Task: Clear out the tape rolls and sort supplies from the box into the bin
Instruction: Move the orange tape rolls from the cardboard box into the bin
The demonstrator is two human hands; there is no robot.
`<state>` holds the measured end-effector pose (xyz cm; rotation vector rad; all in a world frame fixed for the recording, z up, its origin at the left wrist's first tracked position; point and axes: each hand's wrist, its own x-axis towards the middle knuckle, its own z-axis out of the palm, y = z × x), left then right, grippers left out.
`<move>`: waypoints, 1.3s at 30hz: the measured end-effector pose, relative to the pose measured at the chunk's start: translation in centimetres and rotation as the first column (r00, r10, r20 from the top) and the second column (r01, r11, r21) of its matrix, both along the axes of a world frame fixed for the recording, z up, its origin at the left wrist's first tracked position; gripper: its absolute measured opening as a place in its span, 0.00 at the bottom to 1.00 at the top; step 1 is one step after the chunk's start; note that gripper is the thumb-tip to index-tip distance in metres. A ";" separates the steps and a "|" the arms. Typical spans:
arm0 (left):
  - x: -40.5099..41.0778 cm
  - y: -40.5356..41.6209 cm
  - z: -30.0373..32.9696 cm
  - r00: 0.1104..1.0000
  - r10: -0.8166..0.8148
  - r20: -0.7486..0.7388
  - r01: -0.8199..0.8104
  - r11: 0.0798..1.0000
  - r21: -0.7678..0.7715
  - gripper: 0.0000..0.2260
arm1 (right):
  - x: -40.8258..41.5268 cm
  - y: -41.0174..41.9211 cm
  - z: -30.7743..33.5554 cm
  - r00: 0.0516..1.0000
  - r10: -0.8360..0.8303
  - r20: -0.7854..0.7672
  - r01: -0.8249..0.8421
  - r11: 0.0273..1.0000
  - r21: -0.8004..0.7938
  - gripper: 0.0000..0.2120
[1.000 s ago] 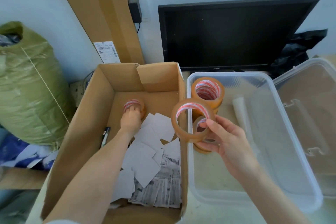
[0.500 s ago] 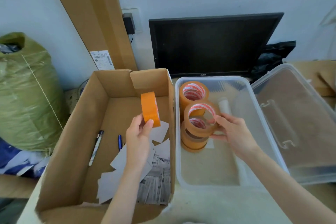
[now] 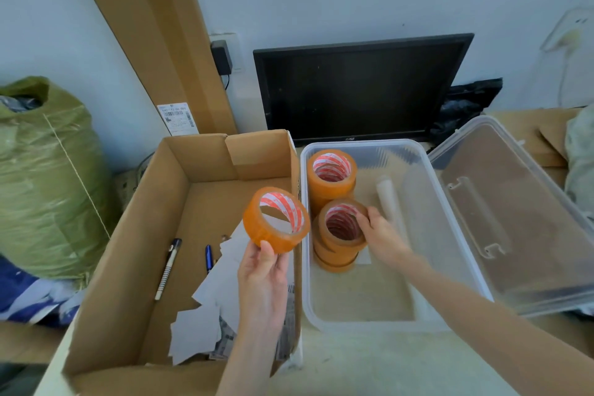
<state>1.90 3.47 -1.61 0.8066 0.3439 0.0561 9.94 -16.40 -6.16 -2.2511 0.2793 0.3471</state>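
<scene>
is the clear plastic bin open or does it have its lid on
Open. The bin has no lid on top; the clear lid leans beside it on the right, and tape rolls stand uncovered inside.

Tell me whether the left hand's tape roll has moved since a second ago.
Yes. The tape roll went from the cardboard box floor up and right, toward the box's wall beside the bin.

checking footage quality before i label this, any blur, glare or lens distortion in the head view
Head view: the right hand on the near tape stack is slightly motion-blurred; the left hand and its tape roll look sharper. Wide-angle distortion bows the monitor and leaning cardboard. Light is soft and even, with mild sheen on the clear bin.
</scene>
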 end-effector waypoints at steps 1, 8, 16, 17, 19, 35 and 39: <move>-0.1 0.1 -0.1 1.000 0.011 -0.012 -0.012 0.999 -0.049 0.15 | -0.2 -0.1 0.3 0.998 0.035 -0.042 -0.030 0.994 0.109 0.26; 0.0 0.0 -0.5 0.998 0.019 -0.055 -0.026 0.991 -0.129 0.14 | -0.2 -1.7 -0.2 0.957 0.273 -0.094 -0.228 0.914 0.335 0.60; 0.1 0.2 -1.1 0.998 0.018 -0.053 -0.026 0.989 -0.143 0.17 | -0.9 -0.2 -1.6 0.984 0.160 0.072 -0.162 0.987 0.020 0.57; 0.0 0.2 -1.0 0.999 0.016 -0.051 -0.023 0.990 -0.137 0.17 | -1.0 0.0 -1.8 0.985 0.157 0.074 -0.156 0.988 -0.011 0.57; 0.0 0.1 -0.9 0.999 0.016 -0.044 -0.022 0.991 -0.133 0.17 | -0.9 0.2 -2.2 0.986 0.148 0.075 -0.147 0.989 -0.027 0.57; 1.2 0.5 1.6 0.988 -0.151 0.024 0.153 0.980 -0.123 0.20 | -0.8 0.4 4.6 0.916 -0.012 0.401 -0.134 0.933 0.333 0.14; 1.2 -0.3 2.3 0.964 -0.253 0.083 0.263 0.953 -0.154 0.26 | -1.4 1.8 7.2 0.989 0.065 0.136 -0.130 0.827 0.547 0.12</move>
